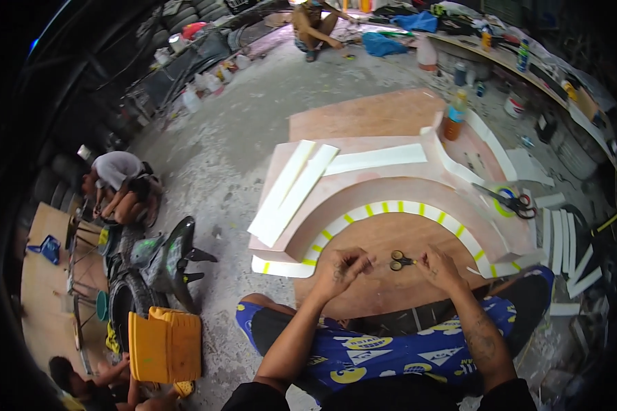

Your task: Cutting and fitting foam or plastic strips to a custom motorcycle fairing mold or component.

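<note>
My left hand point(344, 271) is closed, thumb and fingers pinched together above a wooden board point(363, 298). My right hand point(440, 269) is also closed, fingertips pinched. What either one holds, if anything, is too small to make out. Small black-handled scissors point(402, 260) lie between them, blades toward my right fingers. Beyond my hands an arched, pale pink panel point(363, 188) rests on the board. A white strip point(342, 222) lines its arch, crossed by several short yellow tape pieces point(421, 209). Long white strips point(293, 192) lie across the panel's left part.
Larger scissors point(510, 201) and a tape roll point(506, 193) lie on the panel's right side, near a bottle of orange liquid point(455, 116). Cut white strips point(565, 240) lie at right. A yellow crate point(164, 344) and motorcycle parts point(164, 253) stand left. Other people point(120, 185) crouch around.
</note>
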A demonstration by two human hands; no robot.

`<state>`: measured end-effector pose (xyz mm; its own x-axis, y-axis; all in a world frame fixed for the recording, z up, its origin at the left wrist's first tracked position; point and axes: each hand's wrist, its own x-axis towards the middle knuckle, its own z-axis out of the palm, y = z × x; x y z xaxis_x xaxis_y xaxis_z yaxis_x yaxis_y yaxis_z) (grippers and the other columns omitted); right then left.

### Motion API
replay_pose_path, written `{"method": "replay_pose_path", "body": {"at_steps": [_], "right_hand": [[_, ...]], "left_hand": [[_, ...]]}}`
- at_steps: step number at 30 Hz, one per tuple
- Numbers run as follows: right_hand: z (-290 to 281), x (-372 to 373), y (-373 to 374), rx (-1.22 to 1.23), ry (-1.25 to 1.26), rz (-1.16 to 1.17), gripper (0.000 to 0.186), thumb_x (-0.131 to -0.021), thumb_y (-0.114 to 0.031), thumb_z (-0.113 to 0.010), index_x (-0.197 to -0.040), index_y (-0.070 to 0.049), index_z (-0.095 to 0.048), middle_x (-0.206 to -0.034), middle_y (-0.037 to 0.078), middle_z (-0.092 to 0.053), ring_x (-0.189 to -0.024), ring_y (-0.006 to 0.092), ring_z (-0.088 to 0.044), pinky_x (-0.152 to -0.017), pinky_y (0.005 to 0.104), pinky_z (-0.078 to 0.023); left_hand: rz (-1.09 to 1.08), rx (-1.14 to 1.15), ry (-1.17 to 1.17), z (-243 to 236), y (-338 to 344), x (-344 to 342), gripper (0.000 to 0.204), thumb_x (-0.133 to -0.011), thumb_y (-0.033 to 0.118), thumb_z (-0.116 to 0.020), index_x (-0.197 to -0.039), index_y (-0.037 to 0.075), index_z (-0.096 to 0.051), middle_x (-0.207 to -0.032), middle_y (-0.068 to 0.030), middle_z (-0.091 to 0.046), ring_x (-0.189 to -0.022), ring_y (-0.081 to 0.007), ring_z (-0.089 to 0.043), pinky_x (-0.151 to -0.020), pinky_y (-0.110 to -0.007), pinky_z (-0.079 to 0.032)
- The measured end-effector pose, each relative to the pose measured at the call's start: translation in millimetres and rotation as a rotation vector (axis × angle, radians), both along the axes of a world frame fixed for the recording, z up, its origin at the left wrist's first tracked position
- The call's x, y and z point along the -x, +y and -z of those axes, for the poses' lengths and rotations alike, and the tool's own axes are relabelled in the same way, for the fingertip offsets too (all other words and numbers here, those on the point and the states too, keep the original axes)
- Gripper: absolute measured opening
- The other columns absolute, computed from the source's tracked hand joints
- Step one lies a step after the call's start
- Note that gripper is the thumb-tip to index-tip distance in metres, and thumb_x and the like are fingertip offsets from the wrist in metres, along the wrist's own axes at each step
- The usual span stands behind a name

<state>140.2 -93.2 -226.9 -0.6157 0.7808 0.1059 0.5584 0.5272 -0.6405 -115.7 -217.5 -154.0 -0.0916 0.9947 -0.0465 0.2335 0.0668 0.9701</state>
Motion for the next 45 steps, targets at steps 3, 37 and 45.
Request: {"method": "replay_pose_path", "body": {"at_steps": [3,37,45], "right_hand": [[0.8,-1.4,1.2,0.016,-0.113,-0.031,0.014,-0.087,-0.015,-0.06,-0.092,-0.003,-0.056,-0.086,0.019,-0.065,-0.08,0.0397,-0.064,-0.069,0.0473,-0.051],[-80.7,17.1,7.4,0.938,1.042,0.015,0.035,-0.096,-0.022,-0.063,-0.124,-0.002,-0.057,-0.108,0.004,-0.067,-0.092,0.0106,-0.065,-0.08,0.0251,-0.053],[-126.7,-65.5,54.1,0.347,0.874,0.37,0.026,-0.095,-0.016,-0.064,-0.116,0.0,-0.063,-0.101,0.002,-0.068,-0.087,0.0059,-0.062,-0.075,0.0212,-0.05]], "left_hand": [[-0.167,-0.148,0.168,-16.8,17.2,50.9,0.02,-0.097,0.012,-0.06,-0.108,-0.004,-0.066,-0.088,-0.0091,-0.07,-0.077,-0.0138,-0.064,-0.073,-0.028,-0.053],[-0.238,-0.412,0.482,-26.1,57.8,-98.1,0.072,-0.077,0.009,-0.079,-0.138,0.001,-0.041,-0.114,-0.0141,-0.058,-0.095,-0.0234,-0.057,-0.08,-0.035,-0.049],[-0.045,0.053,0.276,49.2,73.9,-58.7,0.032,-0.081,0.002,-0.067,-0.113,-0.001,-0.062,-0.112,-0.0206,-0.059,-0.102,-0.0311,-0.06,-0.084,-0.037,-0.05]]}}
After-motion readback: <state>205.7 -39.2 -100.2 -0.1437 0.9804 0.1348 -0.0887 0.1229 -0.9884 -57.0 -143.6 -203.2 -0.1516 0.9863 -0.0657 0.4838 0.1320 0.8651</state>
